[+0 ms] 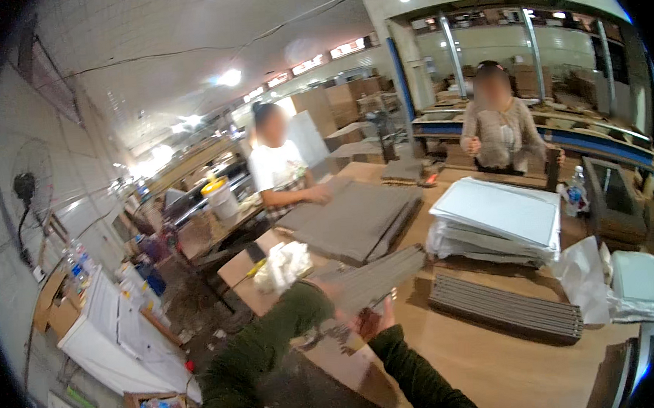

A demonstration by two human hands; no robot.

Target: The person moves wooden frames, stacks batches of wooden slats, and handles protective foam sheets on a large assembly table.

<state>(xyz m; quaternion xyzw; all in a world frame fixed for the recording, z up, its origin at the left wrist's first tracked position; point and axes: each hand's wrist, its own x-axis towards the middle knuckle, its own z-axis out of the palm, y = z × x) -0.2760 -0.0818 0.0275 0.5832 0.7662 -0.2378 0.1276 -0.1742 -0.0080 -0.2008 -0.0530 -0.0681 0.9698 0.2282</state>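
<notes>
Grey slats (pixel 386 270) — just beside both hands (pixel 385 319) — slant away rightward

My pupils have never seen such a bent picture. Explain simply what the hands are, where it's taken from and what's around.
There is no machine: these are a person's left hand and right hand, in dark green sleeves. A wide fisheye camera, which bends straight edges, looks down from that person's head. Both hands are at some grey slats; blur hides each exact grip. The tan table bears grey panels, a white-topped stack and bundled slats. A co-worker in white and another person stand around it.
</notes>
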